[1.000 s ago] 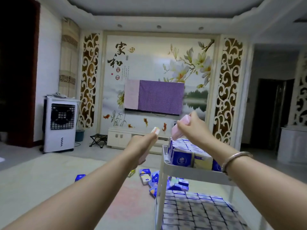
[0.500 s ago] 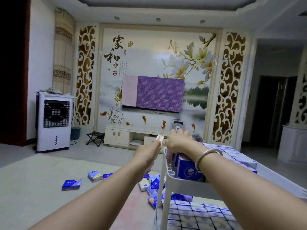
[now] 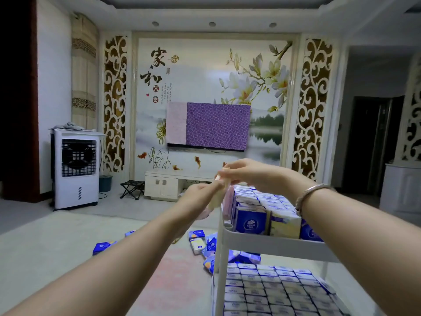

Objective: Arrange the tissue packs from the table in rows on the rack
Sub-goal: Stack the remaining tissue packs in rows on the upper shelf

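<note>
My left hand [image 3: 198, 200] grips a pale cream tissue pack [image 3: 216, 198], held upright just left of the white rack [image 3: 273, 245]. My right hand [image 3: 247, 174] reaches over from the right, its fingertips pinching the top end of that same pack. Blue and yellow tissue packs [image 3: 250, 223] stand in rows on the rack's upper shelf, with a pink pack [image 3: 227, 201] at their left end. The lower shelf holds dense rows of blue packs [image 3: 273, 290].
Several loose packs [image 3: 199, 242] lie on the floor left of the rack, and others [image 3: 102, 246] lie further left. An air cooler [image 3: 76, 169] stands by the left wall; a small stool [image 3: 132, 189] and a low cabinet [image 3: 168, 185] are behind.
My right hand set the pink pack down at the left end of the upper shelf, let go of it and moved to the pack in my left hand. The left hand rose slightly.
</note>
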The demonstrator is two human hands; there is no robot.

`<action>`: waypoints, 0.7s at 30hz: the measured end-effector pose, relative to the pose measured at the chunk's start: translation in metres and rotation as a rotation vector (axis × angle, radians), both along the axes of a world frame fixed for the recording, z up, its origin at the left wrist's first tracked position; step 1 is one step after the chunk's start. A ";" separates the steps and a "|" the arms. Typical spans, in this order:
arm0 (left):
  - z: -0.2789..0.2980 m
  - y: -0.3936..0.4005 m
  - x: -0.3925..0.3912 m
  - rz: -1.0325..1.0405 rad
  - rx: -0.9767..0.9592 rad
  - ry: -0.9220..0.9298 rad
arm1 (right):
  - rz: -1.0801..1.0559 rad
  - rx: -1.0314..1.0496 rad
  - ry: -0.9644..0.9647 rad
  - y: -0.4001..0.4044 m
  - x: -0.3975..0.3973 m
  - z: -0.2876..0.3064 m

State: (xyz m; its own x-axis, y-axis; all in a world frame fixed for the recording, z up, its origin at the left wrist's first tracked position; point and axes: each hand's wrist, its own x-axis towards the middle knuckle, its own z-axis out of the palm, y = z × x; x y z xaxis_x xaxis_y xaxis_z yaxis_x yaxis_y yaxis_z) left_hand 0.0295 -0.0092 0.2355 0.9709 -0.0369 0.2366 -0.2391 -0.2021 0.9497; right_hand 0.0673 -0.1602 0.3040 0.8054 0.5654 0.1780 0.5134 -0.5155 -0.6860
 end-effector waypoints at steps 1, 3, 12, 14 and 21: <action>0.003 -0.001 -0.004 -0.007 0.000 0.002 | -0.008 0.027 0.005 -0.001 -0.004 0.003; 0.007 -0.004 -0.009 0.006 -0.030 0.023 | -0.047 0.069 -0.009 -0.006 -0.008 0.008; 0.001 0.008 -0.007 0.110 -0.164 0.068 | -0.136 0.106 -0.145 -0.004 0.000 0.004; 0.001 0.010 -0.002 0.105 -0.215 0.096 | -0.153 0.140 -0.152 0.003 0.006 0.000; -0.005 0.016 0.009 0.100 -0.338 0.180 | -0.156 0.233 -0.115 0.010 0.016 -0.005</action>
State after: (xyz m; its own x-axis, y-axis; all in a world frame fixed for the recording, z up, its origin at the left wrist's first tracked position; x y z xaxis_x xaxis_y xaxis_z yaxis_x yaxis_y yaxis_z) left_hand 0.0382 0.0066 0.2306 0.9929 0.1105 0.0448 -0.0576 0.1153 0.9917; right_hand 0.0833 -0.1503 0.2987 0.8462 0.3698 0.3836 0.5218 -0.4292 -0.7372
